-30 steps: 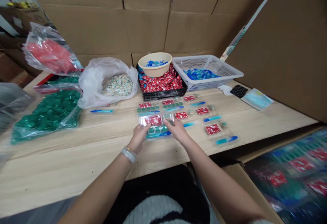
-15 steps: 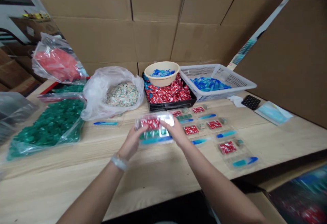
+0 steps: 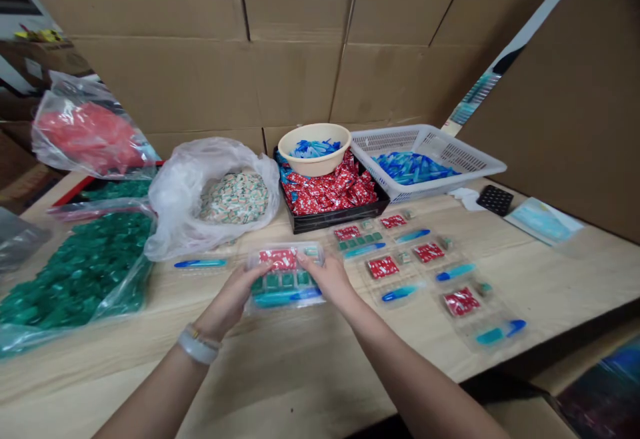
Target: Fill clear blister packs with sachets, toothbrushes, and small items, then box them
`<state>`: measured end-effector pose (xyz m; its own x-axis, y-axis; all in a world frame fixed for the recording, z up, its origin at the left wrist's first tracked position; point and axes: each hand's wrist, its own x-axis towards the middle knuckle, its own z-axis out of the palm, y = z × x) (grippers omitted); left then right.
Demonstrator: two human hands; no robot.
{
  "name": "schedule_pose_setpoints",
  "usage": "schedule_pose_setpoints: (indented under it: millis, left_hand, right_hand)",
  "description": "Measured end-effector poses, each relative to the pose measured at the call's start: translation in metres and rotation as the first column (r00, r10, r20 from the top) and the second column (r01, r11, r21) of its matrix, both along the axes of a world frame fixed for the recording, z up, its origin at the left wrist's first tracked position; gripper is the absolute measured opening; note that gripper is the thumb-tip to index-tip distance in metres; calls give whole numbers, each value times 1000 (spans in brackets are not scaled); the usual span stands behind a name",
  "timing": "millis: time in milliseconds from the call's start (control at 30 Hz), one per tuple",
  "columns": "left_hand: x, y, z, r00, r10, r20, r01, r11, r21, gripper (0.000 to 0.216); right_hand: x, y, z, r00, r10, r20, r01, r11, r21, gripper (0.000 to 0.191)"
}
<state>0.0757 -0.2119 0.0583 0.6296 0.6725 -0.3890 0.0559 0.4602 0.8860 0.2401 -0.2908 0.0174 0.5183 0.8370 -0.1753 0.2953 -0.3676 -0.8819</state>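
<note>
Both my hands hold a clear plastic pack (image 3: 285, 277) just above the wooden table (image 3: 280, 372). The pack holds a red packet, a row of green pieces and a blue stick. My left hand (image 3: 231, 299) grips its left edge with the thumb on top. My right hand (image 3: 327, 277) grips its right edge the same way. Several open clear packs (image 3: 400, 265) with red packets and blue sticks lie on the table right of my hands.
A black tray of red packets (image 3: 330, 192), a beige bowl (image 3: 314, 149) and a white basket of blue sticks (image 3: 425, 159) stand behind. Bags of green pieces (image 3: 80, 272), pale sweets (image 3: 220, 192) and red pieces (image 3: 85, 132) sit left. Cardboard walls enclose the table.
The pack was lifted off the table and shifted left in both hands. The camera view swung left, away from the box of finished packs at the right.
</note>
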Motion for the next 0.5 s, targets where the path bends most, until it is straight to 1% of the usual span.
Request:
schedule_pose_setpoints:
  millis: [67,100,200,267,333,367,433,500]
  left_hand:
    - [7,7,-5,999,18,-35,-17,1000,23,40]
    - [10,9,-10,998,9,-55,-9,1000,-6,40]
    - [11,4,-18,997,-28,-66,16,984,-178,41]
    - [11,-7,-14,999,19,-29,-25,973,-231,44]
    - [20,-17,-6,993,109,43,-99,976,-192,47]
    - [30,-22,-1,987,129,101,-112,981,-160,49]
    - [61,-28,5,968,95,231,-70,991,-113,50]
    - [103,-30,4,944,35,327,-5,996,-94,50]
  right_hand:
    - [7,8,3,998,-12,-65,10,1000,-20,49]
    - [9,11,3,993,-15,-114,11,999,-36,47]
    - [6,13,2,953,-24,-301,10,999,-47,46]
    - [3,8,5,904,-30,-426,36,999,5,49]
    - [11,0,16,864,-4,-504,65,993,103,52]
    - [21,-4,23,857,17,-515,76,984,159,53]
    - [54,-13,38,863,56,-501,82,965,249,54]
    - [96,-21,50,872,59,-487,80,962,260,54]
